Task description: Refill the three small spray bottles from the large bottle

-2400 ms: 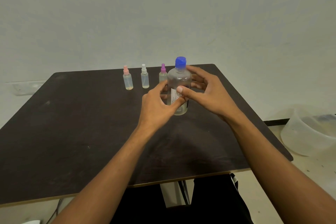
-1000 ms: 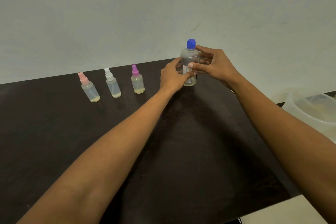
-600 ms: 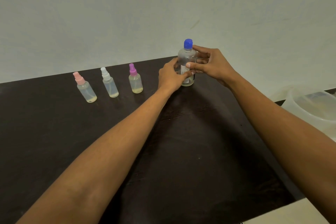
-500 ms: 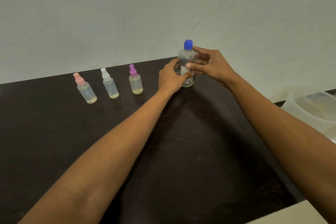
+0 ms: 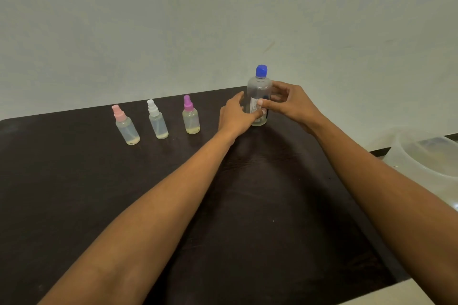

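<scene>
The large clear bottle (image 5: 257,93) with a blue cap stands upright on the dark table (image 5: 247,205), near its back right corner. My left hand (image 5: 234,117) grips its lower left side, thumb across the front. My right hand (image 5: 291,104) holds it from the right, thumb on the label and fingers curled behind. Left of it stand three small spray bottles in a row: pink-capped (image 5: 126,127), white-capped (image 5: 157,122) and purple-capped (image 5: 190,119). Each holds only a little yellowish liquid at the bottom.
A translucent plastic basin (image 5: 421,156) sits on the floor past the table's right edge. A plain wall runs close behind the table's back edge. The table's near right corner shows at the lower right.
Since 2.4 s ago both hands have carried the large bottle from in front of the purple-capped bottle to the right, in line with the row. In the last second it has stayed put.
</scene>
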A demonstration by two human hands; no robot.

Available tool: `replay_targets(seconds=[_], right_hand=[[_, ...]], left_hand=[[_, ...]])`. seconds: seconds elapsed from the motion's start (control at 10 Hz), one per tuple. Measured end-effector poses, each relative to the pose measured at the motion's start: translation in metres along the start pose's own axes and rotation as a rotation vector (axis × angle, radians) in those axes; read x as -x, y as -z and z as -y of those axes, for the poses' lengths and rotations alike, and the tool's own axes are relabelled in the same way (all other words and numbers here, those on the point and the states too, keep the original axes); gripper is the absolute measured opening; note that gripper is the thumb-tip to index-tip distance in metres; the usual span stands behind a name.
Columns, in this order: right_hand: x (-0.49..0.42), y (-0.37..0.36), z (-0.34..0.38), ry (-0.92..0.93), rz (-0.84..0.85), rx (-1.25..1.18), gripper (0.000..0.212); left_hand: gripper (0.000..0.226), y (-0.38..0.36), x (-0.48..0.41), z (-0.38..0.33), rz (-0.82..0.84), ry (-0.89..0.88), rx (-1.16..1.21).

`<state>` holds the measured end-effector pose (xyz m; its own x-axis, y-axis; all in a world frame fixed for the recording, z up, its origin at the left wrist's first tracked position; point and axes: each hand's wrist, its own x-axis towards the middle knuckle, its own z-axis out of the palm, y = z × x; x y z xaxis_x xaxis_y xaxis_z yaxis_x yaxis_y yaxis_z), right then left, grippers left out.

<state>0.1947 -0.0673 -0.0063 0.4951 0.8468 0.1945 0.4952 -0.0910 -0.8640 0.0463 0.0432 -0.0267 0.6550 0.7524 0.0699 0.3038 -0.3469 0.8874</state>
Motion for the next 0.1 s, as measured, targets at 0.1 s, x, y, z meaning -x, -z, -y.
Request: replay_targets(seconds=[0.1], right_hand=[[0.0094, 0.0037, 0.0098, -0.007, -0.084, 0.054, 0.089]], left_hand=[[0.096, 0.0115, 0.0115, -0.0049, -0.048, -0.041, -0.066]])
